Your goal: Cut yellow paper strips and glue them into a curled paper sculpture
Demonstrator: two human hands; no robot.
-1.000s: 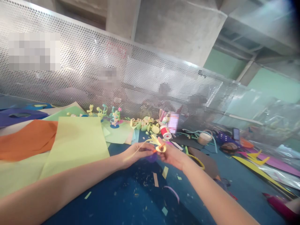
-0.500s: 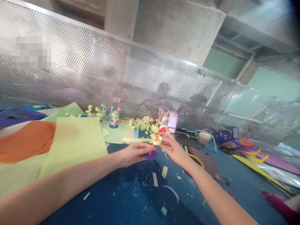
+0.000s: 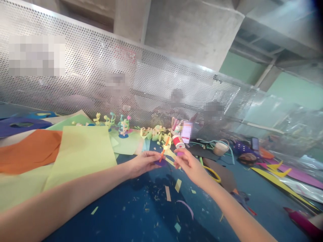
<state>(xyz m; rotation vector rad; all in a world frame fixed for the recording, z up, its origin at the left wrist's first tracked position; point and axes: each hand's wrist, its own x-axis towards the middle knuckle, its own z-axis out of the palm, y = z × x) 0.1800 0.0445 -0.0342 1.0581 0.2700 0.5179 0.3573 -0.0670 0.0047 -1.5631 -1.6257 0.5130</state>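
My left hand (image 3: pixel 145 164) pinches the edge of a purple disc (image 3: pixel 160 163), from which an orange stick (image 3: pixel 164 149) stands up at a tilt. A pale yellow strip (image 3: pixel 171 155) is looped round the upper part of the stick, its loose end running down to the right. My right hand (image 3: pixel 188 163) is at that loose end with thumb and fingers closed round it, partly hiding the contact. A small purple patch shows by its fingertips; I cannot tell what it is. Behind the hands lies a red and white container (image 3: pixel 178 142).
Yellow-green sheets (image 3: pixel 84 151) and an orange sheet (image 3: pixel 32 151) cover the left side. Small curled figures (image 3: pixel 123 129) stand at the back by a perforated metal panel (image 3: pixel 153 74). Scissors with yellow handles (image 3: pixel 213 173) lie to the right, near a cup (image 3: pixel 220 148). Scraps dot the blue tabletop.
The yellow strip's loose end has swung from the left of the stick to the lower right. My right hand has moved slightly down and right, away from the stick. My left hand keeps its hold.
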